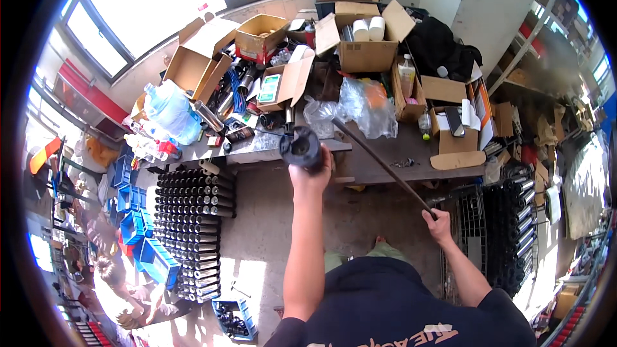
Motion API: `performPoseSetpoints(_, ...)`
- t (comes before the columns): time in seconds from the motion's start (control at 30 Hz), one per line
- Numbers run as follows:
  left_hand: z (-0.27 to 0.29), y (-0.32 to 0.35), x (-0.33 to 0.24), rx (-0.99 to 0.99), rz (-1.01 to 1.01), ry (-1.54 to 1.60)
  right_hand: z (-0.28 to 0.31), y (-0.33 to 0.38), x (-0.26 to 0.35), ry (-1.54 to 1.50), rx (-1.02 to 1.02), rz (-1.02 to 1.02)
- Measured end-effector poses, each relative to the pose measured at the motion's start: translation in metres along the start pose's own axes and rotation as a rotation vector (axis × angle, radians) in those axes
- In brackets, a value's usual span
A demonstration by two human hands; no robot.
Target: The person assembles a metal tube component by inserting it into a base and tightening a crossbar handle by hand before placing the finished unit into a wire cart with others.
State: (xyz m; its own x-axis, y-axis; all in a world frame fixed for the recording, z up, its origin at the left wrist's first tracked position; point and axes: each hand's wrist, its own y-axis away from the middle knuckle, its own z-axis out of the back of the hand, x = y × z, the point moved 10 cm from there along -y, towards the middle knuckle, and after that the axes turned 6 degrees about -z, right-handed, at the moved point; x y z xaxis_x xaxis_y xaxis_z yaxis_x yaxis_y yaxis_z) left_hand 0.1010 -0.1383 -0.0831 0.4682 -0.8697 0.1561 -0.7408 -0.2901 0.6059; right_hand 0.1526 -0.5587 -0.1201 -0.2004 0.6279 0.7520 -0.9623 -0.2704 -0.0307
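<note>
My left hand (311, 177) is raised in front of the bench edge, its fingers wrapped round a thick black cylindrical part (301, 148). This part's round end shows a dark hollow. Lower and to the right, my right hand (438, 225) is closed on the near end of a long dark metal rod (385, 165). The rod slants up and leftward, its far end overlapping the clear plastic bags (320, 114) in the picture. Whether the rod touches the bench (418, 168) is unclear.
Opened cardboard boxes (366, 56) and a large clear water jug (171, 114) crowd the bench. On the left floor stand rows of black cylinders (193, 218), blue crates (157, 262) and a seated person (125, 295). More black cylinders (514, 231) fill a rack at right.
</note>
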Motion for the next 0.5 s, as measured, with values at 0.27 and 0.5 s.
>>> performPoseSetpoints(0.27,-0.019,-0.039,-0.007,-0.151,0.188,-0.095,0.063,-0.158,0.101,0.223,-0.042,0.495)
performPoseSetpoints(0.5,-0.024,-0.031,0.002,-0.192,0.165,-0.087,0.111,-0.312,0.170,0.462,-0.127,0.669)
